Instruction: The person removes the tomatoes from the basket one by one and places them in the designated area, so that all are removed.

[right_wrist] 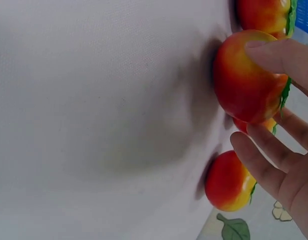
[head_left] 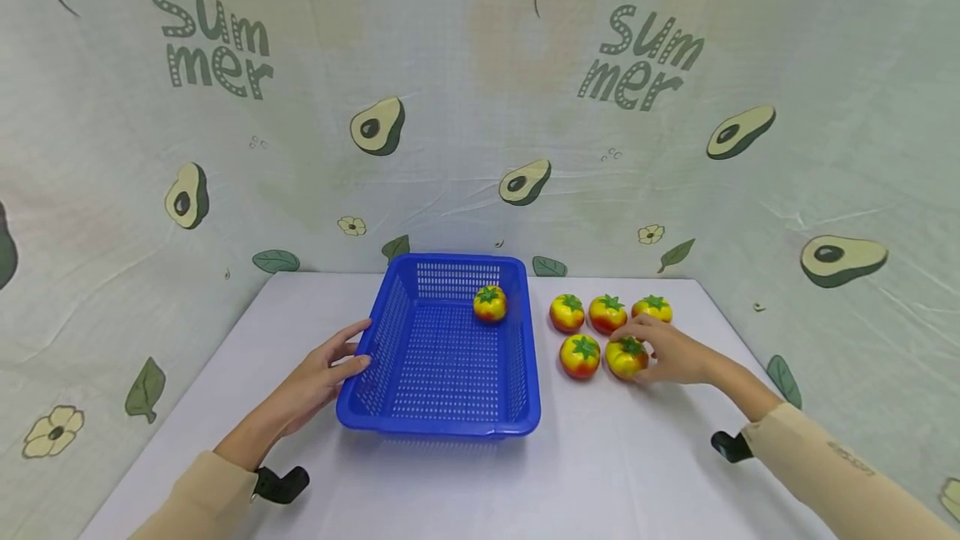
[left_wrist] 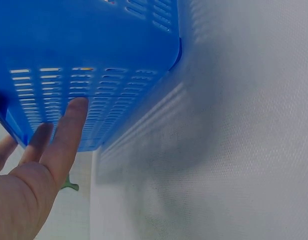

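Note:
A blue plastic basket (head_left: 438, 425) with slotted walls stands at the middle of the table, and one red-and-yellow tomato (head_left: 490, 305) with a green leafy top lies inside toward its back right. My left hand (head_left: 318, 382) touches the basket's left side with fingers extended; in the left wrist view its fingertips (left_wrist: 78, 104) rest at the slotted outer wall. To the right of the basket, my right hand (head_left: 675, 355) grips the front-right tomato (head_left: 622, 361) of a group, thumb on one side and fingers on the other. The right wrist view shows this tomato (right_wrist: 246, 80) close up.
Around the gripped tomato sit a front-left tomato (head_left: 580, 357) and a back row of three: left (head_left: 567, 314), middle (head_left: 607, 316) and right (head_left: 654, 307). A white cloth covers the table (head_left: 585, 473). Behind rises a printed cloth backdrop (head_left: 450, 40).

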Demonstrator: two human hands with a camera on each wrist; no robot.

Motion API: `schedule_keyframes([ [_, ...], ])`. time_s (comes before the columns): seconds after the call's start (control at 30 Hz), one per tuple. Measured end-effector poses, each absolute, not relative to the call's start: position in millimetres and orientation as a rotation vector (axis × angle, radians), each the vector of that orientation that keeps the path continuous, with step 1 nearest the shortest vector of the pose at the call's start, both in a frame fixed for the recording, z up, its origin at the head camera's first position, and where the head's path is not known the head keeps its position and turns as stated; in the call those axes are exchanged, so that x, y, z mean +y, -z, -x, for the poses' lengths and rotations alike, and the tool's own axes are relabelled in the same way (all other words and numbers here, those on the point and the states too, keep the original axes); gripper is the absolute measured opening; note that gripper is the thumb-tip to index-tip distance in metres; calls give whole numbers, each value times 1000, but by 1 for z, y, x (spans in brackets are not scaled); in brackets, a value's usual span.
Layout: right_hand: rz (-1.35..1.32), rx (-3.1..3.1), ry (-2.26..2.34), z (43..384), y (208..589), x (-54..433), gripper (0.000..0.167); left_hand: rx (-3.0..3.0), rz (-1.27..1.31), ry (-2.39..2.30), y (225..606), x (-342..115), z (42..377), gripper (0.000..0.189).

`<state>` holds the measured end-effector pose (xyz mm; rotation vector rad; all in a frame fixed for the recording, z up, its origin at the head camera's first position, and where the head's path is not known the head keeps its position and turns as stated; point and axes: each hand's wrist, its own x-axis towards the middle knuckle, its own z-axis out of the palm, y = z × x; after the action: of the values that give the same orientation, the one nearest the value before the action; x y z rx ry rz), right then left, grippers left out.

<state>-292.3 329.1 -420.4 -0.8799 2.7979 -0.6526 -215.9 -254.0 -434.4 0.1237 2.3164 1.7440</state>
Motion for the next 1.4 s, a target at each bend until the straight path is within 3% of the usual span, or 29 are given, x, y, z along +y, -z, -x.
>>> schedule_keyframes([
  [0.8,937,2838,601,288,375,316,66,2291,-127,-1766,433,-254,215,77],
  [1.4,1040,2890,504,305,330,270,67,2283,-134,-1771,432,-254,215,76],
])
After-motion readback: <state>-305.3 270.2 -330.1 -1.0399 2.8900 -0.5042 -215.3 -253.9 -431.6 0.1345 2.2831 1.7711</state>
